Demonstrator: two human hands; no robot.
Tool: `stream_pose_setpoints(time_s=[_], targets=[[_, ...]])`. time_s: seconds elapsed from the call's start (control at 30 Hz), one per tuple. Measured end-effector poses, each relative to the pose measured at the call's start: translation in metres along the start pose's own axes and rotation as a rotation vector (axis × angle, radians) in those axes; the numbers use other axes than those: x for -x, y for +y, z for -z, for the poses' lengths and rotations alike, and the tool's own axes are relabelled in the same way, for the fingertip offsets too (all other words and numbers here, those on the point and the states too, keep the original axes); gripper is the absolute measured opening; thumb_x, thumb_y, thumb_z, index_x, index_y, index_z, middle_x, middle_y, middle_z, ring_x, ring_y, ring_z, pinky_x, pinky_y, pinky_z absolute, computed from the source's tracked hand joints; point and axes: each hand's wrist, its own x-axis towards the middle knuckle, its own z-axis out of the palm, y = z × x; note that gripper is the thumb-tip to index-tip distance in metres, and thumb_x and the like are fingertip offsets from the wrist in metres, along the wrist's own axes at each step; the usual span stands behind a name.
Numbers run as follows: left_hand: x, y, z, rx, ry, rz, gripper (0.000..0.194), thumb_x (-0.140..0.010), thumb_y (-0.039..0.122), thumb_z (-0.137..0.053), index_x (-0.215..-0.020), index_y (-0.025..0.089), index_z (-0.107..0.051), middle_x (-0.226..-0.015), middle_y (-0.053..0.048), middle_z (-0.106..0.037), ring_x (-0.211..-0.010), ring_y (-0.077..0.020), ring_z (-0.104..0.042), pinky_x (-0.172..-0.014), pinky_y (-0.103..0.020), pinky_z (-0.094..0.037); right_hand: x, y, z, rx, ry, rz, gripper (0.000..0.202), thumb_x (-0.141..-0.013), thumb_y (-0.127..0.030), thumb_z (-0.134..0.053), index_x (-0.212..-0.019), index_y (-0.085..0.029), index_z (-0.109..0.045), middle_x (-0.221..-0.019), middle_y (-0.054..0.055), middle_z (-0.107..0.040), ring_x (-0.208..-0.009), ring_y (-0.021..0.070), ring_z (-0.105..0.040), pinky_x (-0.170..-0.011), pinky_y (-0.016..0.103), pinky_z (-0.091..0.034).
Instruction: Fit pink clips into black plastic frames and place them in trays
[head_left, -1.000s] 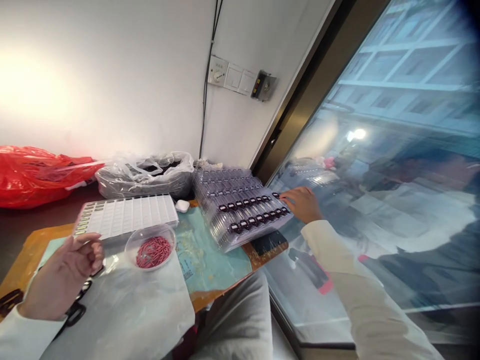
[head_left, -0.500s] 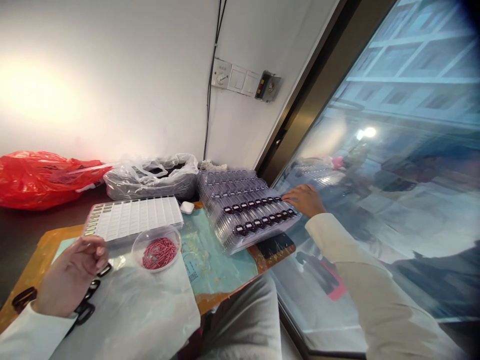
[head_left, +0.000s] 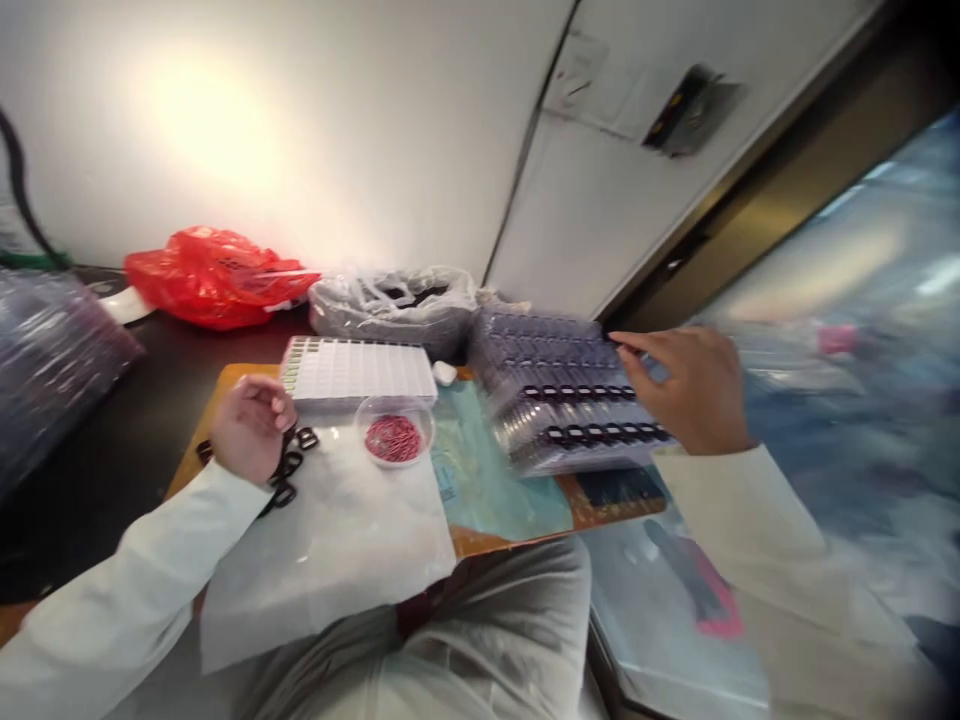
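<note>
My left hand [head_left: 253,425] rests palm up with fingers loosely curled, beside dark brown buckle-like pieces [head_left: 289,462] on a white sheet [head_left: 352,535]; whether it holds anything is too small to tell. My right hand [head_left: 686,385] is over the right edge of a stack of clear plastic trays [head_left: 540,350], thumb and index finger nearly together, and anything between them cannot be made out. Two rows of dark pieces with pale centres [head_left: 592,433] lie in the top tray. A round clear tub [head_left: 394,438] holds thin red pieces, in front of a white gridded tray [head_left: 360,370].
Red bag [head_left: 217,280] and clear bag with dark contents [head_left: 390,305] lie along the wall. Plastic-wrapped items [head_left: 52,360] stand far left. A dark flat object [head_left: 619,487] lies before the tray stack. Glass is at right.
The view has swung left, bringing in the wrapped items. My right hand has lifted off the dark pieces at the tray's right end. My left hand stays beside the brown pieces.
</note>
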Motion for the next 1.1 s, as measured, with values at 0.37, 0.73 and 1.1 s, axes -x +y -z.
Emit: stream_pose_setpoints(time_s=[0.37,0.73,1.1], targets=[[-0.009,0.008,0.009,0.054,0.114,-0.242,0.03,-0.083,0.032,-0.049,-0.058,0.016,-0.055,-0.044,0.002,-0.042,-0.037,-0.009,-0.035,-0.038,-0.021,-0.024,-0.011,-0.329,-0.035,-0.4,-0.153,0.532,0.016,-0.087,-0.016,-0.058,-0.075,-0.018,-0.069,-0.072,0.004,-0.065,-0.085,0.0205,-0.055,-0.094,0.038,-0.04],[-0.013,0.009,0.012,0.0,0.138,-0.231,0.026,-0.08,0.032,-0.051,-0.058,0.017,-0.054,-0.045,0.004,-0.041,-0.038,-0.008,-0.034,-0.039,-0.02,-0.026,-0.021,-0.347,-0.062,-0.404,-0.123,0.656,0.017,-0.086,-0.017,-0.057,-0.076,-0.019,-0.071,-0.072,0.004,-0.065,-0.088,0.0219,-0.055,-0.11,0.039,-0.027],[-0.007,0.0,0.017,-0.878,-0.32,-0.693,0.041,-0.074,0.041,-0.073,-0.107,0.02,-0.067,-0.112,-0.01,-0.068,-0.105,-0.0239,-0.062,-0.094,-0.037,-0.048,-0.088,-0.285,-0.029,-1.18,-0.559,-0.036,0.01,-0.074,-0.025,-0.063,-0.073,-0.018,-0.07,-0.077,0.0,-0.07,-0.071,0.0133,-0.058,-0.072,0.028,-0.04]])
